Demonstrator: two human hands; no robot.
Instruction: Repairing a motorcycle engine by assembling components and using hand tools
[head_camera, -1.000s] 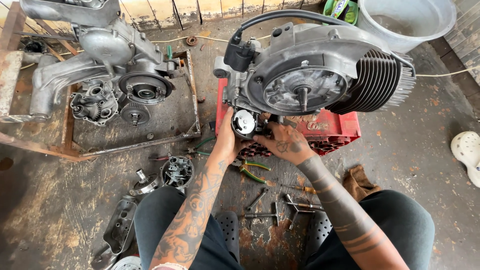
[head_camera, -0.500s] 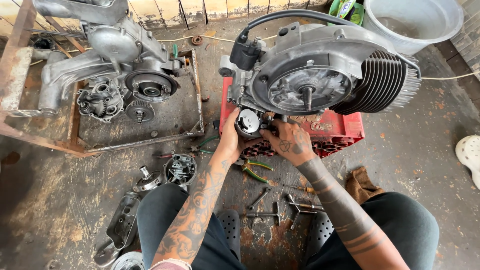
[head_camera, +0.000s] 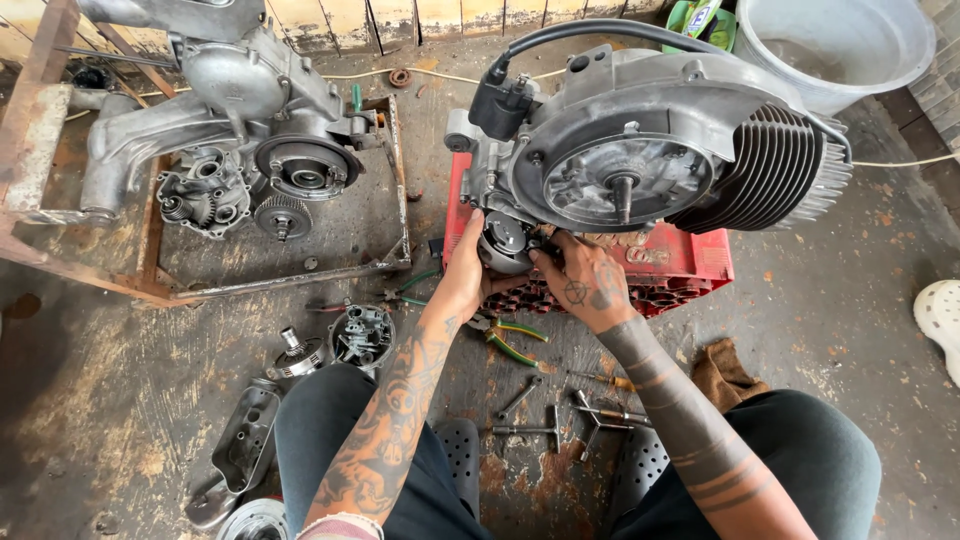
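Note:
A grey scooter engine (head_camera: 640, 150) with a finned cylinder rests on a red plastic crate (head_camera: 680, 262). At its lower left hangs a small round black and silver part (head_camera: 505, 243). My left hand (head_camera: 462, 275) cups that part from the left. My right hand (head_camera: 585, 283) presses its fingers against the part's right side, just under the engine's round cover. Both forearms reach up from my lap.
A second engine case (head_camera: 240, 130) lies in a rusty metal frame (head_camera: 150, 285) at the left. Pliers (head_camera: 510, 340), wrenches (head_camera: 560, 420), loose engine parts (head_camera: 340, 340) and a cover (head_camera: 240, 450) lie on the floor. A grey tub (head_camera: 830, 45) stands at the back right.
The view has shifted slightly. Both hands have stayed on the round part under the engine, with the right fingers moving a little closer to it.

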